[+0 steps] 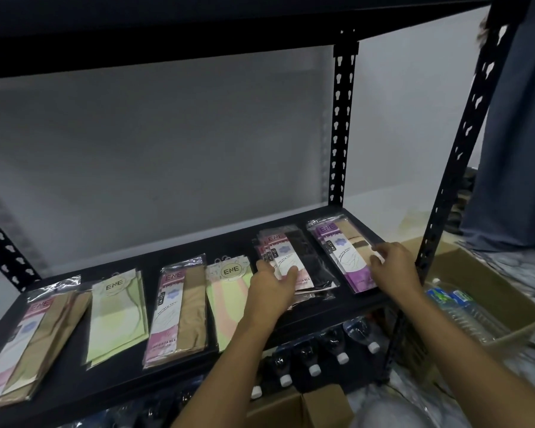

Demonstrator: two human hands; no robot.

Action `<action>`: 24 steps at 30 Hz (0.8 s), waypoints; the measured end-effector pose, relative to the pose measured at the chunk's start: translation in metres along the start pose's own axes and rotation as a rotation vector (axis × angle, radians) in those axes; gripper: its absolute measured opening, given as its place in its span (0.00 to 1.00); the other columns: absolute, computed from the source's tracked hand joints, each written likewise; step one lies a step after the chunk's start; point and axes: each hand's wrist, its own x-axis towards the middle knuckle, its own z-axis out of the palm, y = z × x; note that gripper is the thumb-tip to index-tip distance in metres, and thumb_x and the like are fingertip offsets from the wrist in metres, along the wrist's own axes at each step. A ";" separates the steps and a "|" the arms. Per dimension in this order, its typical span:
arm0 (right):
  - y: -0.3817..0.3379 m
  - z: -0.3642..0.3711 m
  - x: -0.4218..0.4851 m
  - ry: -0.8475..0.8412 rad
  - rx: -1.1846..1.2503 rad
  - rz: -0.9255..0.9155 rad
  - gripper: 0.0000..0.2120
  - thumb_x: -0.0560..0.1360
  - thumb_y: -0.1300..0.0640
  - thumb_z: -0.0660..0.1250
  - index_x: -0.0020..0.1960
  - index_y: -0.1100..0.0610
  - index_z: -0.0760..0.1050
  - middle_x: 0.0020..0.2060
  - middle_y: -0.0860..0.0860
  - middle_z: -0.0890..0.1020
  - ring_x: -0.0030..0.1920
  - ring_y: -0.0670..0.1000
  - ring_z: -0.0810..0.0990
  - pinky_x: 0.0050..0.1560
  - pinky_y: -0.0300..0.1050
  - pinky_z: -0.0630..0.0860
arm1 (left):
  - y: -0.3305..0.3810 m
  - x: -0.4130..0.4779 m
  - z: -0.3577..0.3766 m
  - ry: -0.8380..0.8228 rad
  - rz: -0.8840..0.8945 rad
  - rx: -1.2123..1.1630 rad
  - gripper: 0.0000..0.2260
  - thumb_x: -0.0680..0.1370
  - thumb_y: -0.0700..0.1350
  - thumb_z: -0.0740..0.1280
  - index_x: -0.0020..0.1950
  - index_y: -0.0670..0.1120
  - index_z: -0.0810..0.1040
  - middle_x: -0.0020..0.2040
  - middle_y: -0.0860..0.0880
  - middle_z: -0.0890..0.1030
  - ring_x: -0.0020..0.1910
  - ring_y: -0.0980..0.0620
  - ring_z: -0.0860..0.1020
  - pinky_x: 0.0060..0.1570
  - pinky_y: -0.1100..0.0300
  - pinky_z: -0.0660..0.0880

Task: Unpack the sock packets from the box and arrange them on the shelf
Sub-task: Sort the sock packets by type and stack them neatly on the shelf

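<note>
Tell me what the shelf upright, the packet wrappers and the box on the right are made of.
Shelf upright: likely steel, matte black paint; punched keyhole slots, thin angle section.
Packet wrapper: clear glossy plastic film; glare streaks and crinkles, print showing through.
Box: plain brown cardboard, matte; folded flaps, though corrugation is not visible.

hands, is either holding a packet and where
Nothing held: left hand rests on the black-sock packets, right hand touches the right edge of the purple packet.
</note>
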 end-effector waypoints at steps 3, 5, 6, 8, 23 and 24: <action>-0.021 0.006 -0.015 0.006 0.059 -0.057 0.11 0.73 0.64 0.67 0.55 0.61 0.79 0.52 0.58 0.80 0.52 0.57 0.78 0.52 0.46 0.74 | -0.010 -0.012 -0.019 0.038 0.041 -0.053 0.15 0.79 0.55 0.65 0.58 0.47 0.69 0.43 0.53 0.78 0.37 0.59 0.76 0.31 0.66 0.66; -0.040 0.012 -0.027 -0.003 0.099 -0.078 0.09 0.72 0.63 0.68 0.52 0.61 0.79 0.50 0.56 0.82 0.49 0.55 0.79 0.48 0.42 0.72 | -0.024 -0.019 -0.036 0.099 0.056 -0.071 0.13 0.78 0.54 0.66 0.56 0.48 0.70 0.41 0.52 0.77 0.37 0.59 0.75 0.32 0.65 0.67; -0.051 0.015 -0.034 -0.016 0.124 -0.082 0.08 0.73 0.63 0.68 0.51 0.62 0.80 0.48 0.56 0.82 0.48 0.55 0.79 0.47 0.40 0.70 | -0.032 -0.021 -0.045 0.139 0.055 -0.079 0.13 0.78 0.55 0.67 0.56 0.49 0.71 0.43 0.51 0.77 0.40 0.57 0.76 0.34 0.64 0.68; -0.076 0.024 -0.050 -0.078 0.186 -0.095 0.08 0.74 0.63 0.67 0.52 0.61 0.79 0.47 0.55 0.82 0.46 0.51 0.78 0.47 0.39 0.70 | -0.050 -0.026 -0.068 0.208 0.049 -0.102 0.12 0.77 0.54 0.68 0.55 0.51 0.71 0.47 0.51 0.78 0.44 0.54 0.77 0.37 0.62 0.70; -0.253 0.126 -0.177 -0.429 0.412 -0.316 0.08 0.74 0.56 0.68 0.53 0.56 0.78 0.46 0.48 0.79 0.45 0.47 0.77 0.47 0.39 0.73 | -0.171 -0.072 -0.233 0.530 -0.093 -0.082 0.11 0.76 0.49 0.70 0.55 0.46 0.75 0.50 0.49 0.81 0.49 0.50 0.79 0.45 0.58 0.70; -0.261 0.133 -0.183 -0.449 0.414 -0.321 0.08 0.74 0.55 0.68 0.52 0.55 0.78 0.46 0.47 0.79 0.45 0.47 0.77 0.48 0.40 0.74 | -0.177 -0.074 -0.241 0.543 -0.095 -0.066 0.11 0.76 0.49 0.69 0.55 0.46 0.75 0.49 0.50 0.80 0.48 0.50 0.79 0.44 0.58 0.70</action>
